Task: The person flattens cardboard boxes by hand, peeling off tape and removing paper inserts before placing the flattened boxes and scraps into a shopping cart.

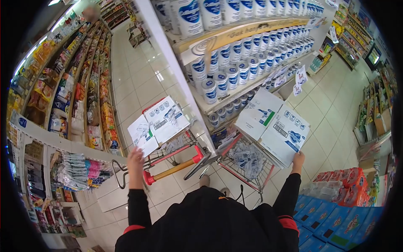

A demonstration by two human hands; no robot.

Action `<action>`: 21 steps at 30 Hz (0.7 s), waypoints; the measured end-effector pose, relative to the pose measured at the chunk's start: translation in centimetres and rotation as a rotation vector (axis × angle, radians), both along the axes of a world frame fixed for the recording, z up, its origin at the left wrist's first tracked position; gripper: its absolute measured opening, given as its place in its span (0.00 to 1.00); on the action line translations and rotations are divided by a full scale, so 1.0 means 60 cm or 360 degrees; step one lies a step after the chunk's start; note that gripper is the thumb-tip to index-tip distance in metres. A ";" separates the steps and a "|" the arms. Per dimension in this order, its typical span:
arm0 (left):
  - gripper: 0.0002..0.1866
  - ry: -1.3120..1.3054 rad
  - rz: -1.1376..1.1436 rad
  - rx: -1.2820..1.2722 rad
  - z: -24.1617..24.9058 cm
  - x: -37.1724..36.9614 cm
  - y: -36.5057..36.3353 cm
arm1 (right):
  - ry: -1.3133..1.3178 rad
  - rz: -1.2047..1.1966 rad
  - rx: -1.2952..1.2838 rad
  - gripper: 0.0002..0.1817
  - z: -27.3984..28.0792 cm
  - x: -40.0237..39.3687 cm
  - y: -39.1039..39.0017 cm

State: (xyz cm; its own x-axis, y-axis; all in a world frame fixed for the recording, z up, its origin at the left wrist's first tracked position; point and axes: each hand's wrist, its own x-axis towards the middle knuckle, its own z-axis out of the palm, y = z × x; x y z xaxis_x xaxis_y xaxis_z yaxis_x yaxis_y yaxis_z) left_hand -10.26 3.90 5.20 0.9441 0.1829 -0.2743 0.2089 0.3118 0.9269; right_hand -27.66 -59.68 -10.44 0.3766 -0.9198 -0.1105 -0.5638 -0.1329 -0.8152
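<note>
My right hand (298,158) grips the lower right edge of a white cardboard carton (283,136) with blue print. That carton lies with its flat panels spread over a wire shopping cart (263,178), on top of crumpled clear plastic wrap (247,159). On the left, my left hand (135,159) is at the lower corner of another white printed carton (166,119); its fingers look loosely apart and a little blurred. Whether they touch the carton is hard to tell. Under this carton stands a cart with a yellow-brown handle (176,170) and red end pieces.
Shelves of white and blue cans (231,75) rise in front, with an upright post (180,75) at their end. Snack shelves (84,84) line the left aisle. Blue boxes (336,222) and red packs (350,180) are stacked at my right. Hanging packets (82,172) are at left.
</note>
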 end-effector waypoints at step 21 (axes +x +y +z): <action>0.13 0.1236 0.0930 -0.1132 -0.299 0.200 -0.107 | 0.0692 -0.0926 0.0001 0.16 0.029 -0.381 0.280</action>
